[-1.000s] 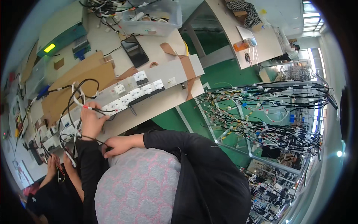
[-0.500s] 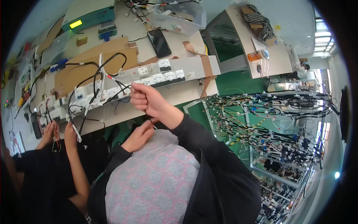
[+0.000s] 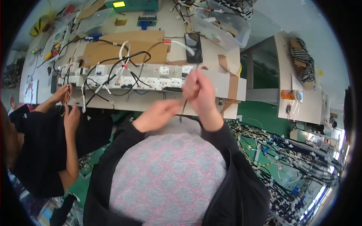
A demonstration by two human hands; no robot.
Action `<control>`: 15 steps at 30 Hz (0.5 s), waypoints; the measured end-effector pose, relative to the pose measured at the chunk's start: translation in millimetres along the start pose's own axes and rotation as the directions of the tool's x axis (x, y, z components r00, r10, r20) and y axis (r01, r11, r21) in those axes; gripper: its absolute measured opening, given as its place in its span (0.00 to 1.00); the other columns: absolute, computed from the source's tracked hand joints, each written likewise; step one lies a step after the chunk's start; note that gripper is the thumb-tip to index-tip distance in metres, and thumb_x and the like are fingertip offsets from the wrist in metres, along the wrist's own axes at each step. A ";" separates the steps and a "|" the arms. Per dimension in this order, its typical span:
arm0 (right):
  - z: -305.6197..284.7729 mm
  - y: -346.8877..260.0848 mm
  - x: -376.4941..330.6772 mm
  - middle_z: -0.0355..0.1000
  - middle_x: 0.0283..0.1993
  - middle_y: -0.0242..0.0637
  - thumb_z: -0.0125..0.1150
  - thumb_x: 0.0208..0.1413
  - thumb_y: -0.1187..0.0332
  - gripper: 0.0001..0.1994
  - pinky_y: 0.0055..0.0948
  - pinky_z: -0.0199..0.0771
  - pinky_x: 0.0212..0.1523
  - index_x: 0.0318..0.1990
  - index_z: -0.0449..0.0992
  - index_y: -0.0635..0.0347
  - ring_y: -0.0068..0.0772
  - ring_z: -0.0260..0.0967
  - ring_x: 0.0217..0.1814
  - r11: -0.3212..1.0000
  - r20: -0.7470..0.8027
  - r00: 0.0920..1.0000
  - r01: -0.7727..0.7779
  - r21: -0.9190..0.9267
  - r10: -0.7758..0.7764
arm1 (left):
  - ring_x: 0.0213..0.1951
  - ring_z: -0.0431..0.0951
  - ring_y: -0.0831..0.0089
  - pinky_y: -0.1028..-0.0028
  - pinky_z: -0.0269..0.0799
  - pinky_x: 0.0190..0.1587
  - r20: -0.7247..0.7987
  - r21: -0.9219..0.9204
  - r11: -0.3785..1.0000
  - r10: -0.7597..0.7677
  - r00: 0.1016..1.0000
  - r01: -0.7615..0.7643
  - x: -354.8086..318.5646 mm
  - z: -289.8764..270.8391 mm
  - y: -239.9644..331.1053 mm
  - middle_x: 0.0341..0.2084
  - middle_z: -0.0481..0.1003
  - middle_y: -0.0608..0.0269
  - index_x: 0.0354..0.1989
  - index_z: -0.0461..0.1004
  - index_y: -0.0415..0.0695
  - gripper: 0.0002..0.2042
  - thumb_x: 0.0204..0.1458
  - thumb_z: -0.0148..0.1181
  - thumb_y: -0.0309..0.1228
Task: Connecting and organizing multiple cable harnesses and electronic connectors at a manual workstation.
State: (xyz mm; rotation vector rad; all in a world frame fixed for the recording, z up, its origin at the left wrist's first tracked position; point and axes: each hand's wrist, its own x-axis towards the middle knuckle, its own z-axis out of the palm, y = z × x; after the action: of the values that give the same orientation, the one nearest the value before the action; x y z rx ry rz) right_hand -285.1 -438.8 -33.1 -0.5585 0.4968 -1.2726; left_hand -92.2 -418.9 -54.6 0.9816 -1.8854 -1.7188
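Note:
In front of my chest my right hand (image 3: 200, 92) is raised and closed, with a thin black cable (image 3: 184, 108) running down out of it. Lower and to the left, my left hand (image 3: 160, 116), a little blurred, has its fingers pinched together at that same cable. The cable's lower end hangs over my grey and pink patterned clothing (image 3: 171, 162). Just beyond my hands lies a long board with white sockets (image 3: 151, 83). Across it sprawls a harness of black and white cables (image 3: 126, 60). What else my right fist encloses is hidden.
On the left a co-worker's hands (image 3: 68, 101) hold thin orange wires. Behind the board are cardboard (image 3: 105, 51), a black phone (image 3: 193, 47) and a clear plastic bin (image 3: 226, 34). Bundles of cables (image 3: 286, 158) hang on a rack to my right, near another table (image 3: 281, 75).
The view has turned, so the bench sits further right and the co-worker shows more. My hands have drawn apart, baring a stretch of black cable between them.

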 end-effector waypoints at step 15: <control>-78.4 -19.5 52.6 0.62 0.30 0.31 0.37 0.71 0.54 0.20 0.30 0.65 0.40 0.36 0.69 0.61 0.29 0.61 0.34 0.978 -0.120 0.976 -0.168 0.122 0.183 | 0.32 0.70 0.82 0.76 0.68 0.36 -0.187 -0.177 0.953 -0.280 0.942 0.248 71.4 56.6 19.1 0.25 0.73 0.66 0.34 0.73 0.36 0.12 0.61 0.55 0.34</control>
State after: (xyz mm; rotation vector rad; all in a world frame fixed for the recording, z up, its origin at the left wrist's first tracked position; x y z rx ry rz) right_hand -337.3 -502.9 -82.9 -0.3316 0.5682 -1.1635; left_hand -184.4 -431.7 -56.4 1.3474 -1.5210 -1.7923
